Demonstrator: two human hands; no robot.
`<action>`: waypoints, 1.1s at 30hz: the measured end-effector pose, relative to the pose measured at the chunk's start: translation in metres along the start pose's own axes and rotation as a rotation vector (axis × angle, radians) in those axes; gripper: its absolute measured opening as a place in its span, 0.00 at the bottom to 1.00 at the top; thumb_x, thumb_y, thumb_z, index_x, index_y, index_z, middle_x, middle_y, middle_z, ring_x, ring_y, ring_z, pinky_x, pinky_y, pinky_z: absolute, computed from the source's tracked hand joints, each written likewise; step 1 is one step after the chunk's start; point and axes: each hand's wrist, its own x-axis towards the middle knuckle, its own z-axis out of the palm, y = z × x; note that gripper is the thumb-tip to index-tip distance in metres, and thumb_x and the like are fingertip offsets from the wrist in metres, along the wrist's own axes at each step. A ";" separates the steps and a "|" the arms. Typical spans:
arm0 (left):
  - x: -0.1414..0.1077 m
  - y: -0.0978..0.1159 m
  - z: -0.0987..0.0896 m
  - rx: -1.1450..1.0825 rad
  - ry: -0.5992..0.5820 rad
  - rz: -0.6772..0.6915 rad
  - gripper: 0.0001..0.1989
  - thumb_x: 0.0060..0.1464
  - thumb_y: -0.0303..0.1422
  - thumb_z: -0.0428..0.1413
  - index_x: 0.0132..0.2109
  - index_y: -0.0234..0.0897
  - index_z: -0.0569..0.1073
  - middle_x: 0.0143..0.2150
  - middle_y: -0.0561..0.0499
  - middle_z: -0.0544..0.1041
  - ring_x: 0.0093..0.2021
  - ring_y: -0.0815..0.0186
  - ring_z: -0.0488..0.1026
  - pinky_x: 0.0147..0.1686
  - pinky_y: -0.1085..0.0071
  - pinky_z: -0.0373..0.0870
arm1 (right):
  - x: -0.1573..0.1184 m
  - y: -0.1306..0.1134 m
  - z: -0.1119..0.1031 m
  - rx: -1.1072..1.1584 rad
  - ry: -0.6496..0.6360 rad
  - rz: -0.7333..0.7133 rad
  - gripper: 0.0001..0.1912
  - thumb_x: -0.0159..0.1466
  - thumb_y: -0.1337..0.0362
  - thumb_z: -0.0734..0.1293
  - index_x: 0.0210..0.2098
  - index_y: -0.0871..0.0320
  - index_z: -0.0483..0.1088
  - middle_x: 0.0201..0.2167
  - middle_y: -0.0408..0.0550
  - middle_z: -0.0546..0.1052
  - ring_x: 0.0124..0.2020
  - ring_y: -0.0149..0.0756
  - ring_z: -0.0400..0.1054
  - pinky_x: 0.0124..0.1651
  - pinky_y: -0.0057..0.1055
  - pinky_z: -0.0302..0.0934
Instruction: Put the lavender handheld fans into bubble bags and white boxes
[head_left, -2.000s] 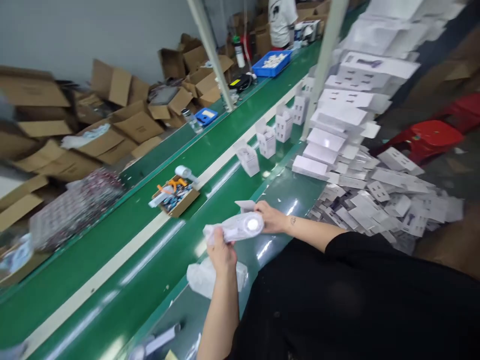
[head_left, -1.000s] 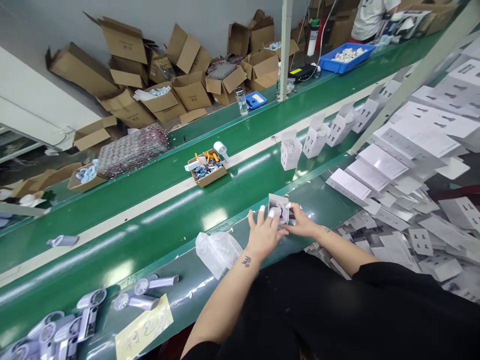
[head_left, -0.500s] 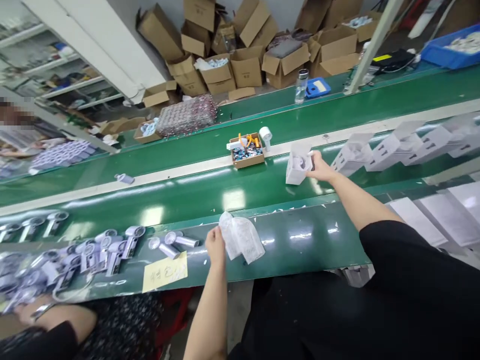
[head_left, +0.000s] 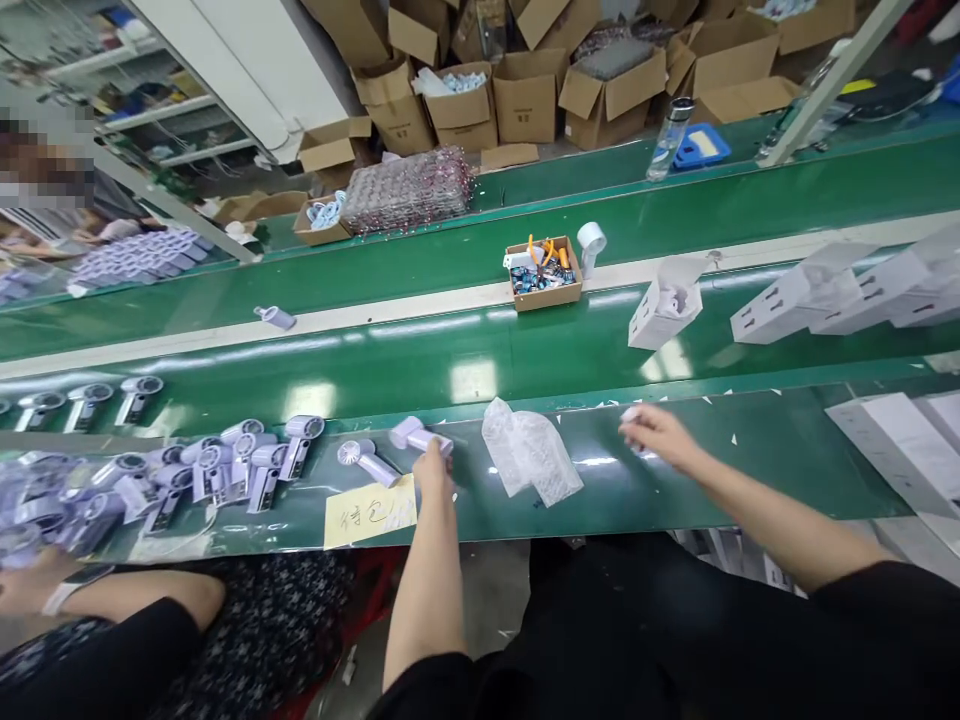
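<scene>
My left hand (head_left: 433, 472) is closed around the handle of a light purple handheld fan (head_left: 421, 437), just above the green bench. Beside it lies a second purple fan (head_left: 367, 462). To the right of my left hand, a translucent white bubble-wrap bag (head_left: 531, 455) rests flat on the bench. My right hand (head_left: 660, 437) is over the bench with fingers pinched together; a small white bit shows at the fingertips, too small to name. Farther off on the belt stands an open white box (head_left: 665, 305) with wrapped contents, apart from both hands.
A heap of purple fans (head_left: 120, 490) lies to the left, near a co-worker's arm (head_left: 157, 590). A yellow note (head_left: 370, 512) is on the bench. A small carton (head_left: 546, 292) of parts sits across the belt. Several open white boxes (head_left: 795, 295) line the right.
My right hand has let go of the white box on the belt and come back over the bench. My left hand has left the bag and taken hold of a fan.
</scene>
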 end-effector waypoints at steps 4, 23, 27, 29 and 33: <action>-0.088 -0.011 0.047 -0.286 -0.269 -0.027 0.21 0.50 0.46 0.51 0.38 0.31 0.71 0.29 0.47 0.74 0.22 0.69 0.69 0.21 0.74 0.63 | -0.008 -0.004 0.097 0.626 -0.326 0.394 0.17 0.57 0.55 0.67 0.42 0.57 0.65 0.41 0.52 0.75 0.37 0.37 0.72 0.38 0.36 0.68; -0.126 -0.034 0.067 -0.054 -0.929 0.429 0.07 0.50 0.34 0.54 0.34 0.36 0.74 0.29 0.51 0.75 0.32 0.66 0.71 0.33 0.72 0.66 | -0.087 0.009 0.064 0.723 -0.480 0.454 0.35 0.50 0.65 0.72 0.55 0.56 0.56 0.31 0.46 0.76 0.29 0.39 0.74 0.29 0.32 0.68; -0.135 -0.023 0.062 -0.404 -0.926 0.074 0.15 0.44 0.43 0.58 0.28 0.35 0.69 0.20 0.57 0.65 0.20 0.74 0.60 0.22 0.76 0.56 | -0.085 0.004 0.067 0.587 -0.451 0.441 0.26 0.50 0.62 0.72 0.47 0.61 0.65 0.28 0.46 0.76 0.27 0.35 0.72 0.29 0.28 0.67; -0.140 -0.017 0.063 -0.437 -0.925 0.056 0.18 0.42 0.46 0.59 0.27 0.35 0.68 0.20 0.57 0.64 0.19 0.75 0.58 0.21 0.77 0.54 | -0.087 0.003 0.061 0.512 -0.430 0.449 0.30 0.50 0.61 0.72 0.50 0.59 0.63 0.28 0.44 0.76 0.25 0.33 0.71 0.29 0.28 0.66; -0.151 -0.001 0.066 -0.455 -0.984 0.050 0.18 0.41 0.46 0.61 0.30 0.34 0.70 0.21 0.56 0.65 0.21 0.74 0.59 0.24 0.76 0.55 | -0.097 0.002 0.054 0.504 -0.458 0.452 0.35 0.48 0.62 0.73 0.53 0.58 0.61 0.27 0.42 0.76 0.24 0.32 0.71 0.29 0.27 0.65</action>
